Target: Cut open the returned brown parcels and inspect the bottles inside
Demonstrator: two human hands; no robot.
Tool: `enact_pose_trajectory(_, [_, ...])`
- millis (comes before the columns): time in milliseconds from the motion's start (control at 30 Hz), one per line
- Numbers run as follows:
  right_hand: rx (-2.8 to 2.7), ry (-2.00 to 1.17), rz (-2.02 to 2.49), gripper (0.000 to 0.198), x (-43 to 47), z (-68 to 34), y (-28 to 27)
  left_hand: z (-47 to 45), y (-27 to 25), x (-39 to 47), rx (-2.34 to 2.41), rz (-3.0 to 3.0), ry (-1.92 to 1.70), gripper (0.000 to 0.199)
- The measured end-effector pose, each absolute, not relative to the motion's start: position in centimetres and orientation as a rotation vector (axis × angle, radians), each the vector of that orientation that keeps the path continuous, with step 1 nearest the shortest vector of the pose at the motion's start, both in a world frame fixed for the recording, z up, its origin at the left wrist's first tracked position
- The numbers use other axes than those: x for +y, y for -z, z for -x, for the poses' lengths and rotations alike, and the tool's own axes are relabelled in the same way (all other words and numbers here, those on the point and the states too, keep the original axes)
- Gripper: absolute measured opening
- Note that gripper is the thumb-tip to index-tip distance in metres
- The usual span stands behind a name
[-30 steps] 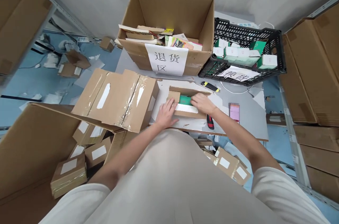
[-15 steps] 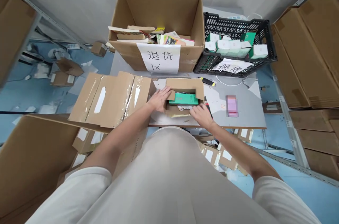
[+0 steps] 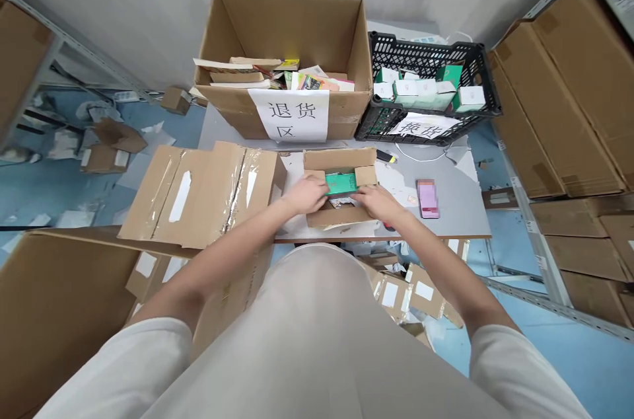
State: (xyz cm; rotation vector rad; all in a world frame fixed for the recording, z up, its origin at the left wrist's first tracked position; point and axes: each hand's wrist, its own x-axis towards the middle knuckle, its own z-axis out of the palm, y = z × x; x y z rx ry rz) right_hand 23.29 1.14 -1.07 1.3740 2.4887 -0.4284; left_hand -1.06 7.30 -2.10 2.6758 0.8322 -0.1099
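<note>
On the table in front of me lies a small open cardboard carton (image 3: 339, 157) with its flaps folded out. Inside it is a green box (image 3: 341, 184), with crumpled printed paper (image 3: 341, 202) showing below. My left hand (image 3: 307, 195) reaches over the carton's left side, its fingers closed against the left end of the green box. From the right, my right hand (image 3: 377, 201) reaches in, fingers curled at the box's other end. Both sets of fingertips are partly hidden by the box and the carton.
Behind stand a big carton of books (image 3: 341, 105) and a black crate (image 3: 430, 121) holding green-and-white boxes. A phone (image 3: 427, 198) and a yellow-black cutter (image 3: 385, 156) lie to the right. A taped carton (image 3: 198, 188) adjoins the table's left side.
My left hand has moved off the carton's left flap and inward to the green box. My right hand has shifted from the near right rim to the box's right end.
</note>
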Motion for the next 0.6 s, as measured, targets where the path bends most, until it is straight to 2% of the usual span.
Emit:
enact_pose_trajectory(100, [2.381,0.284,-1.204,0.026,3.7,-21.0,1.8,-3.2,2.9,7.1,0.692,-2.778,0.371,0.026])
enact_pose_trajectory(200, [2.357,0.212,-1.186,0.029,4.3,-19.6,2.5,-5.4,3.8,7.4,0.777,-2.865,0.584,0.023])
enact_pose_trajectory(300, [2.367,0.106,-1.272,0.036,3.6,-20.1,2.3,-4.5,3.5,7.0,0.964,-2.927,0.51,0.015])
enact_pose_trajectory(333, [2.369,0.059,-1.351,0.037,3.2,-20.7,2.1,-3.8,3.2,6.6,1.06,-2.914,0.461,0.019])
enact_pose_trajectory(400, [2.362,-0.038,-1.562,0.038,2.4,-22.3,1.9,-2.2,2.6,5.4,1.32,-2.81,0.366,0.048])
enact_pose_trajectory(500, [2.342,-0.057,-1.798,0.058,1.1,-25.2,2.7,0.0,2.3,3.5,1.682,-2.564,0.262,0.095])
enact_pose_trajectory(600, [2.325,0.156,-1.866,0.073,0.1,-27.5,4.5,1.2,3.5,2.2,1.774,-2.37,0.194,0.119])
